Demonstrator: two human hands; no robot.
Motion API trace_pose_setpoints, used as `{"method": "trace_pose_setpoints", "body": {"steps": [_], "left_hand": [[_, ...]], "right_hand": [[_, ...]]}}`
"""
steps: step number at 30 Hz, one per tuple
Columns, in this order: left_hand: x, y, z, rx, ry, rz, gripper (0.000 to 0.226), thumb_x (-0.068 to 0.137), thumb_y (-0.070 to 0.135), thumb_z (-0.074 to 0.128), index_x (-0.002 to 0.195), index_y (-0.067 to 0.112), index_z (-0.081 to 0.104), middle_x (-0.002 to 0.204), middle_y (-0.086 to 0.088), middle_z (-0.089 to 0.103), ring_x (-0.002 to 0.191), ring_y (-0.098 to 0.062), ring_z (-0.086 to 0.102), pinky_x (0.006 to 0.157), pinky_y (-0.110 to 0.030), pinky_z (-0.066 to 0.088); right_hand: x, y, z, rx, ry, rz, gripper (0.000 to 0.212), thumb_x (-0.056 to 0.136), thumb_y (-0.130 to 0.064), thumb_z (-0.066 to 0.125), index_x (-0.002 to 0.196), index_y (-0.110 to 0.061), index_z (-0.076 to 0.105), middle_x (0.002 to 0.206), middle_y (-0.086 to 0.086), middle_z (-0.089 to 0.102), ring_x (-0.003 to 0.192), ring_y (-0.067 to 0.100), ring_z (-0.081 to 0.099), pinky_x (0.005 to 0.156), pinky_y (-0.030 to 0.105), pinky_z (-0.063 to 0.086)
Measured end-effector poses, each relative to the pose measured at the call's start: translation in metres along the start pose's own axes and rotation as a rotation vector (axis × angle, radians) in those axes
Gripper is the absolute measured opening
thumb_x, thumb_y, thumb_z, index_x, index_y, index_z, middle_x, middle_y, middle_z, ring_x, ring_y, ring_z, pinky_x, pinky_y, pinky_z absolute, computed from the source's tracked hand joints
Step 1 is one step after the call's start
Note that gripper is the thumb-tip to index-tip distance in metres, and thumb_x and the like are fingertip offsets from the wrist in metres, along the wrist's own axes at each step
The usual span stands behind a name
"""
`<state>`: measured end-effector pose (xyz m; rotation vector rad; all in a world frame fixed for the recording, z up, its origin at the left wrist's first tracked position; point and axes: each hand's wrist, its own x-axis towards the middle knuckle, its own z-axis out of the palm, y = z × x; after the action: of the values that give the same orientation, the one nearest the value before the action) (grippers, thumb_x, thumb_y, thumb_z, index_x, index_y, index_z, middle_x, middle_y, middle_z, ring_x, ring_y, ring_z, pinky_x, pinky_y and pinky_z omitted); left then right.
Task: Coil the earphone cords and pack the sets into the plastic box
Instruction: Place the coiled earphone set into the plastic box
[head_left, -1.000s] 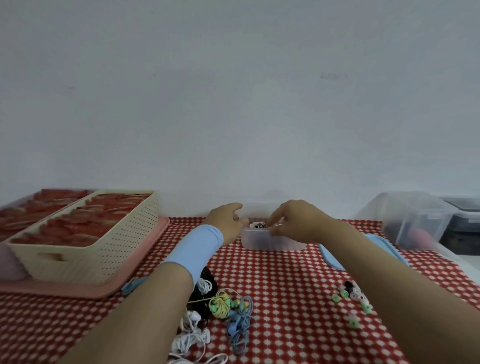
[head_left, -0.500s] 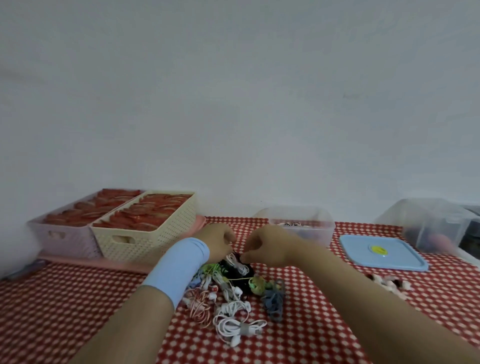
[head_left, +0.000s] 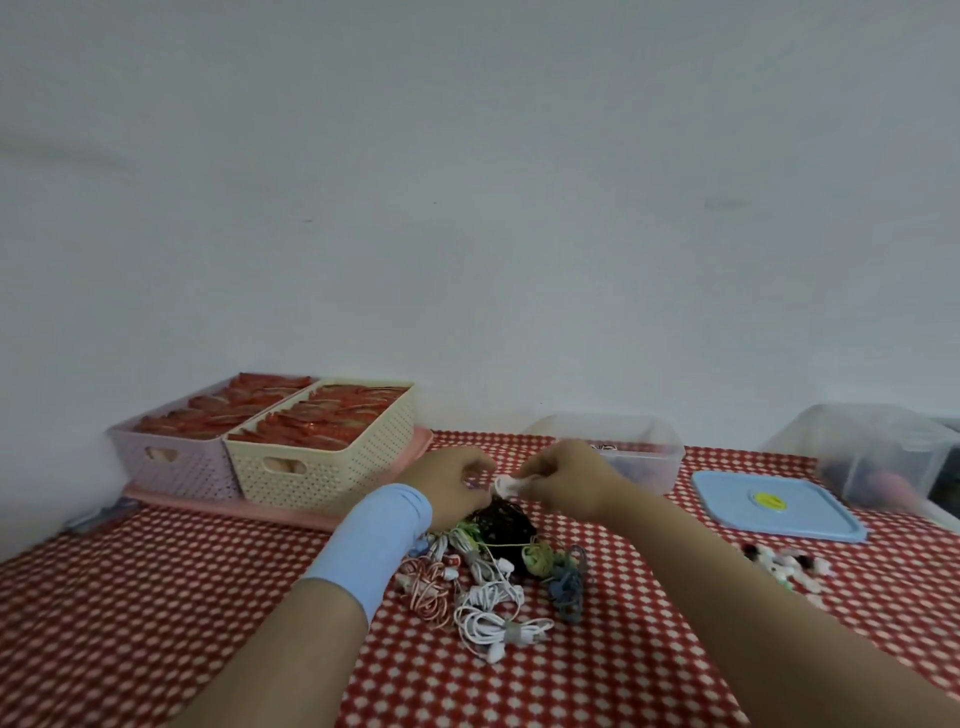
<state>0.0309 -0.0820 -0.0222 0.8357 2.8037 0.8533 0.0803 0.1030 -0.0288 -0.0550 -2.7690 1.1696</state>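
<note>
My left hand (head_left: 457, 486) and right hand (head_left: 566, 480) pinched white earphone set (head_left: 506, 486) | plastic box (head_left: 660, 460) at 2 o'clock | right hand nearer

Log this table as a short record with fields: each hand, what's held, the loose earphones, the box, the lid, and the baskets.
left hand: pinches a white earphone just above the pile
right hand: pinches the same white earphone
earphone pile: tangled, mixed colours, on the checked tablecloth
plastic box: open, behind the right hand
blue lid: flat on the cloth, right of the box
cream basket: far left on a pink tray, beside a lilac basket
</note>
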Motion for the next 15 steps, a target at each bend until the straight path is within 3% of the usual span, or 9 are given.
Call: {"method": "trace_pose_setpoints", "body": {"steps": [3, 6, 9, 12, 15], "left_hand": [[0.003, 0.021, 0.000, -0.073, 0.032, 0.058, 0.044, 0.090, 0.029, 0.067, 0.133, 0.029, 0.055, 0.129, 0.010, 0.060, 0.117, -0.010, 0.056, 0.099, -0.026, 0.041], [0.009, 0.047, 0.003, -0.114, 0.095, 0.120, 0.039, 0.090, 0.028, 0.068, 0.127, 0.027, 0.058, 0.118, 0.010, 0.063, 0.111, -0.009, 0.058, 0.092, -0.024, 0.040], [0.016, 0.070, 0.009, -0.145, 0.138, 0.162, 0.037, 0.087, 0.023, 0.070, 0.123, 0.026, 0.062, 0.116, 0.010, 0.065, 0.110, -0.011, 0.059, 0.090, -0.023, 0.040], [0.024, 0.084, 0.018, -0.018, 0.140, 0.148, 0.042, 0.082, 0.026, 0.073, 0.123, 0.028, 0.063, 0.119, 0.010, 0.063, 0.114, -0.014, 0.057, 0.099, -0.028, 0.043], [0.026, 0.082, 0.026, -0.112, 0.060, 0.104, 0.022, 0.084, 0.017, 0.069, 0.101, 0.031, 0.068, 0.101, 0.008, 0.070, 0.101, -0.015, 0.065, 0.084, -0.022, 0.047]], "right_hand": [[-0.010, 0.004, -0.023, 0.283, 0.133, 0.031, 0.008, 0.093, -0.014, 0.070, 0.094, -0.008, 0.074, 0.080, 0.009, 0.070, 0.062, 0.013, 0.062, 0.050, 0.020, 0.047], [-0.021, 0.008, -0.046, 0.406, 0.184, 0.021, 0.009, 0.093, -0.015, 0.070, 0.097, -0.011, 0.076, 0.089, 0.013, 0.075, 0.070, 0.016, 0.067, 0.057, 0.028, 0.054], [-0.033, 0.015, -0.067, 0.551, 0.219, 0.027, 0.013, 0.096, -0.016, 0.065, 0.102, -0.010, 0.075, 0.094, 0.013, 0.076, 0.075, 0.017, 0.069, 0.061, 0.029, 0.056], [-0.043, 0.024, -0.083, 0.654, 0.177, 0.044, 0.021, 0.102, -0.023, 0.056, 0.110, -0.009, 0.071, 0.098, 0.006, 0.078, 0.084, 0.018, 0.074, 0.074, 0.034, 0.061], [-0.047, 0.028, -0.090, 0.686, 0.132, 0.061, 0.031, 0.108, -0.031, 0.044, 0.114, -0.010, 0.066, 0.104, 0.003, 0.078, 0.094, 0.018, 0.075, 0.085, 0.038, 0.061]]}}
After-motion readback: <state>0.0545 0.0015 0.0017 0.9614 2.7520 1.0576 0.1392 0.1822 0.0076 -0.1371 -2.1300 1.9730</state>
